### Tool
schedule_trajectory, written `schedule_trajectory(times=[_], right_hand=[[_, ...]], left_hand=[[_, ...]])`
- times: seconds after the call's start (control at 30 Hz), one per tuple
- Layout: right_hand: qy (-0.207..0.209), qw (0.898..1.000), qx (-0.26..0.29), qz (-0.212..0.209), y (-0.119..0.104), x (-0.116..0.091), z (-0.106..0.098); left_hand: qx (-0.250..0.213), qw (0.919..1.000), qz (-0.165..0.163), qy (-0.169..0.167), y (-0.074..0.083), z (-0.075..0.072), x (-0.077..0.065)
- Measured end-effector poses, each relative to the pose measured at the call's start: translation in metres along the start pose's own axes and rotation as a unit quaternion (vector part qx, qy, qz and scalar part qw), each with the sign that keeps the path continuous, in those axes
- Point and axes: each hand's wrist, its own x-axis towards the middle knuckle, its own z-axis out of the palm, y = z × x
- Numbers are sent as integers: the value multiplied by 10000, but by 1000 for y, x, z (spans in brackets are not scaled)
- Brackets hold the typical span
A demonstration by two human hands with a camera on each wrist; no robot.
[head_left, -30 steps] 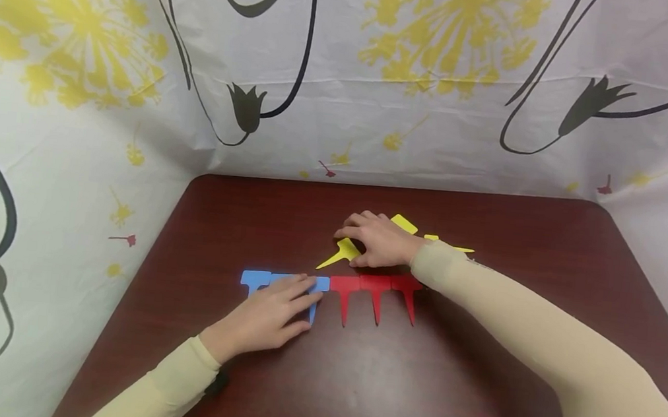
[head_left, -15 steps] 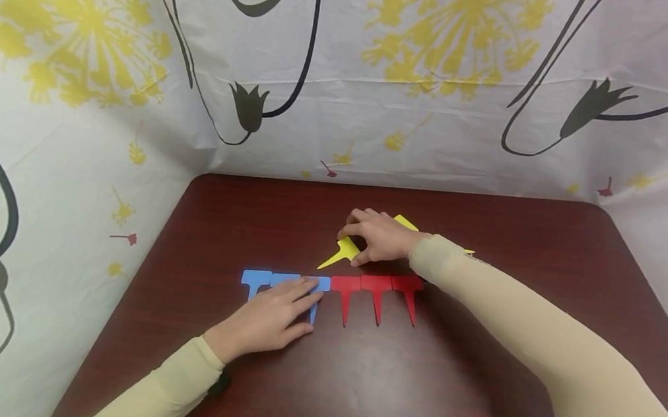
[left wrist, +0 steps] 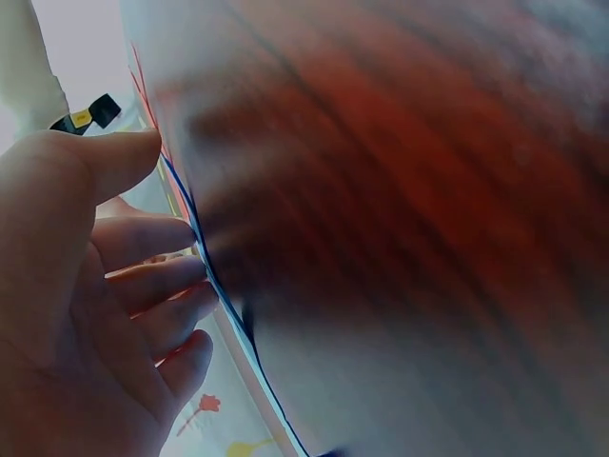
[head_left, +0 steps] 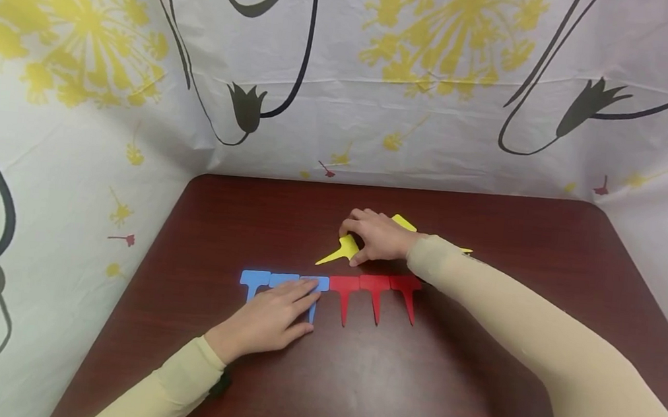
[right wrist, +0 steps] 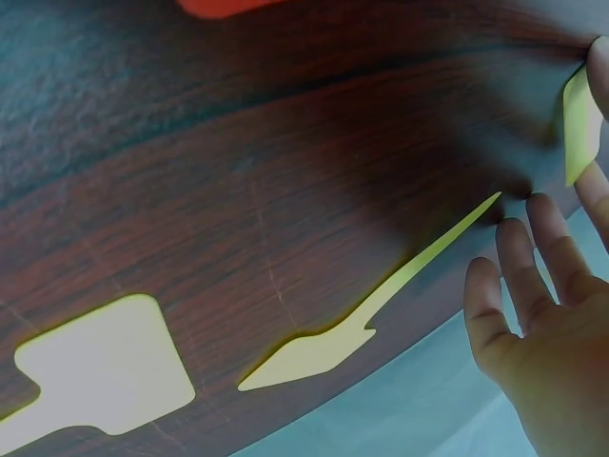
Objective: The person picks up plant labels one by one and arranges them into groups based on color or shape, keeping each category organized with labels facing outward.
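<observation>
My right hand pinches a yellow T-shaped plant label between thumb and fingers, its pointed stem aimed left toward the front. In the right wrist view, that label's head stands tilted between thumb and forefinger. With fingers extended, my left hand rests on the row of three blue plant labels, covering parts of their stems. Three red plant labels continue this row to the right, stems toward me. Two more yellow labels lie beyond: one behind the right hand, another mostly hidden under the forearm in the head view.
Everything lies on a dark reddish-brown table. A white cloth printed with yellow and grey flowers hangs around its back and sides. My right forearm crosses above the table's right part.
The stem tip of the pinched yellow label has shifted slightly away from me, and the right hand has drawn its fingertips in a little. The left hand stays on the blue labels.
</observation>
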Motion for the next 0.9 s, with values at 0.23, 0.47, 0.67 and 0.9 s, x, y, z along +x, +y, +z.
schedule_trajectory(times=[0.23,0.47,0.67,0.9], right_hand=[[31,9992,351,197,-4,0,0],[163,9899,1388,242,-1,-2,5],[183,9769,2121,180,5,-5,4],[203,9579,2840,366,6,-7,-4]], left_hand=[[50,10000,25,-10,-1,1,1],[47,10000,11,-39,-1,1,1],[36,10000,-23,-73,0,-1,1],[-8,9999,-93,-91,1,-3,1]])
